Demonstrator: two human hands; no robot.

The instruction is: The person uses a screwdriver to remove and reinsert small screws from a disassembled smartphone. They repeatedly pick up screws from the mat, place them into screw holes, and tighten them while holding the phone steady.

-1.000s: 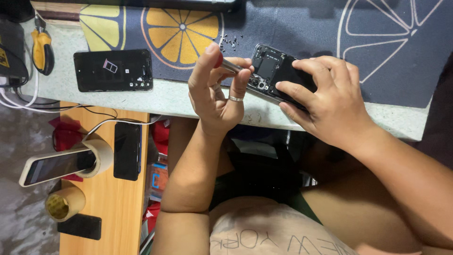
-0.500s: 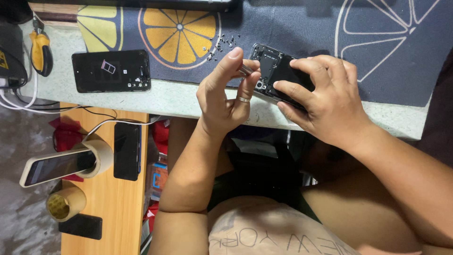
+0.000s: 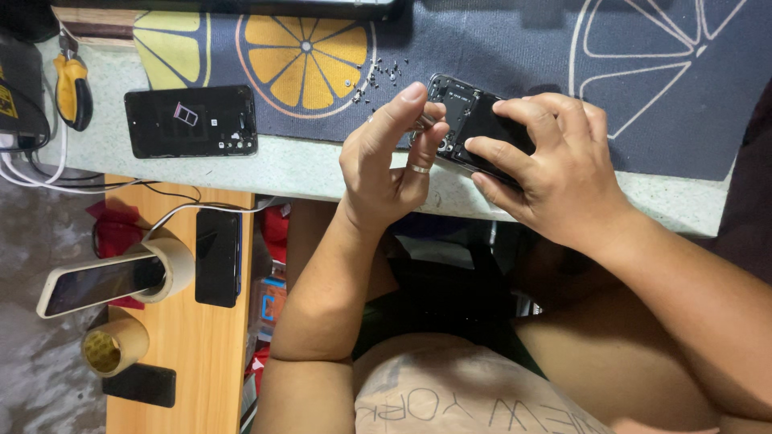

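Dark fruit-patterned mat covers the pale worktop where the right hand clasps an opened black phone at the mat's front edge, its long axis slanting up-left. Left hand, wrist bent, pinches a small metal tool against it.

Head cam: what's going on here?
A person is working on an opened phone at the edge of a table. The right hand grips the phone, while the left hand pinches a small metal tool against its upper part. Loose screws lie on the mat nearby. Another black phone rests flat to the left, untouched.
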